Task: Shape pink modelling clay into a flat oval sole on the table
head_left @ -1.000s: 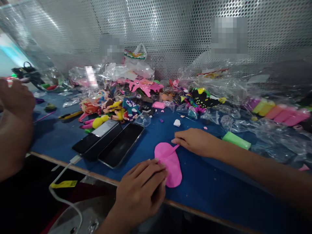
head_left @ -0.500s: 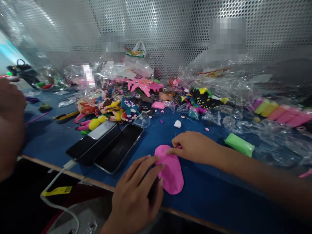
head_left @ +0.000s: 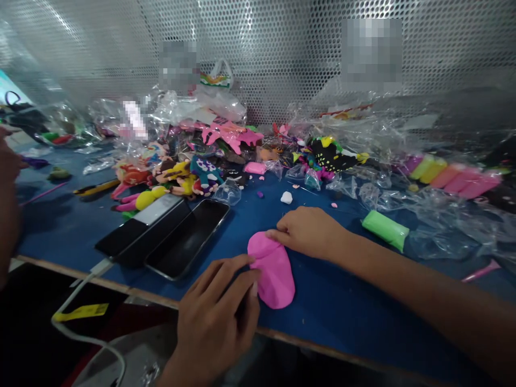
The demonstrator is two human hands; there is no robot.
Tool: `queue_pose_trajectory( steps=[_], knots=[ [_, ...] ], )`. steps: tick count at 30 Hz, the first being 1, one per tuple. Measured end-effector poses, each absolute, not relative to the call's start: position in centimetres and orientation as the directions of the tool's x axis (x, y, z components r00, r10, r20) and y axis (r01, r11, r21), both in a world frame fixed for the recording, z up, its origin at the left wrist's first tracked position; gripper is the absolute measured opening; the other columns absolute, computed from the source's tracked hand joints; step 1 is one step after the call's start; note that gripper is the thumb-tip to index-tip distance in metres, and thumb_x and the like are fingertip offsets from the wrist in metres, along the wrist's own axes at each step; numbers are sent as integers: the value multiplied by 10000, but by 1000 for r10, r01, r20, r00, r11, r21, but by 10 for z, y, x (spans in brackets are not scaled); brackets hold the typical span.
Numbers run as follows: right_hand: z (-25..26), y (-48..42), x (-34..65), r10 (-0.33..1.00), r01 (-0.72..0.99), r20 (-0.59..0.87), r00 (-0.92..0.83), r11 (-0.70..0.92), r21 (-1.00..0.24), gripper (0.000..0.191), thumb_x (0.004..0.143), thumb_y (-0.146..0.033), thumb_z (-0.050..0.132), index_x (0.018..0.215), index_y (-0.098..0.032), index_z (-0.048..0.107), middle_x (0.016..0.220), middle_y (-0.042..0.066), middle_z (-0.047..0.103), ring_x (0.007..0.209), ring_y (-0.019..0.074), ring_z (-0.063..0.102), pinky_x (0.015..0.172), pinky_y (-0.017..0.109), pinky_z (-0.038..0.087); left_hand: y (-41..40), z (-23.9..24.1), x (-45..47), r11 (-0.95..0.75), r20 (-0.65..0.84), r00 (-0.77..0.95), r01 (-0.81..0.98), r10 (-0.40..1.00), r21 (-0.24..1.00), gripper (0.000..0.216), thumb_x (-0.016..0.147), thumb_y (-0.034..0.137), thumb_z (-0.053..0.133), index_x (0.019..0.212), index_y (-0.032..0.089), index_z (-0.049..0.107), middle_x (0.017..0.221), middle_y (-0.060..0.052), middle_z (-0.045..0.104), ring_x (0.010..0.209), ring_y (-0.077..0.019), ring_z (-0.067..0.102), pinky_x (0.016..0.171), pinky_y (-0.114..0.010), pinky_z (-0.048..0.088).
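A flat oval slab of pink clay [head_left: 274,271] lies on the blue table [head_left: 346,312] near its front edge. My left hand [head_left: 213,317] comes in from below with its fingers stretched out, and their tips rest against the slab's left edge. My right hand [head_left: 308,231] reaches in from the right. Its fingers are curled and pinched together on the slab's upper edge. What lies under those fingertips is hidden.
Two dark phones [head_left: 187,244] lie left of the clay, with a white cable [head_left: 80,301] hanging off the table. A green clay roll [head_left: 385,230] lies to the right. Clay figures [head_left: 177,174] and clear plastic bags [head_left: 403,134] crowd the back. Another person's hand [head_left: 8,177] is at the far left.
The slab's wide top with its thin tail is now a rounded end. My right hand has moved onto that end, and my left fingers have slid along the left edge.
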State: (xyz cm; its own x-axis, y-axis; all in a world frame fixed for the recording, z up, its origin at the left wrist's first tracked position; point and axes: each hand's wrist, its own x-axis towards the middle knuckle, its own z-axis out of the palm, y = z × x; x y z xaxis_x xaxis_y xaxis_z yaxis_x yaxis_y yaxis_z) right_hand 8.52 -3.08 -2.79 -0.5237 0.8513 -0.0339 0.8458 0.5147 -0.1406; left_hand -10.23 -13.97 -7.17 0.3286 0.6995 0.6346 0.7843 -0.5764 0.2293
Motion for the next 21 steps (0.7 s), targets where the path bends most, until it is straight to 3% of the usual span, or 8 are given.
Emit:
queue_pose_trajectory(
  steps=[5,11,17,21],
  knots=[
    [-31,-33,82,866,851,82,-493,499,-163,529,966,-432,315,683,-193,692,693,37,669,630,133,548,521,263,228,-140,-72,-102,-544,617,318,811,719,215,158,853,128,521,924,213,634,1138,-27,642,937,-187,585,837,-335,449],
    [-38,-30,75,857,860,91,-507,510,-11,431,944,-373,380,768,-189,727,745,68,702,733,178,613,527,267,230,-142,-67,-101,-508,527,345,838,777,200,163,871,151,483,978,217,586,1165,-27,640,1042,-218,560,873,-374,437],
    [-36,-32,78,879,863,103,-466,477,-169,537,983,-397,286,731,-170,702,715,48,680,631,132,562,523,266,235,-142,-66,-100,-466,501,318,861,805,202,127,863,160,473,952,208,548,1278,-59,551,1103,-240,531,925,-411,412],
    [-40,-33,78,867,867,101,-488,495,-60,457,955,-382,357,734,-178,701,720,56,679,638,148,553,521,276,185,-142,-67,-100,-473,524,303,852,796,226,93,862,143,460,890,198,529,1217,-67,569,1052,-228,542,904,-392,415]
  ],
)
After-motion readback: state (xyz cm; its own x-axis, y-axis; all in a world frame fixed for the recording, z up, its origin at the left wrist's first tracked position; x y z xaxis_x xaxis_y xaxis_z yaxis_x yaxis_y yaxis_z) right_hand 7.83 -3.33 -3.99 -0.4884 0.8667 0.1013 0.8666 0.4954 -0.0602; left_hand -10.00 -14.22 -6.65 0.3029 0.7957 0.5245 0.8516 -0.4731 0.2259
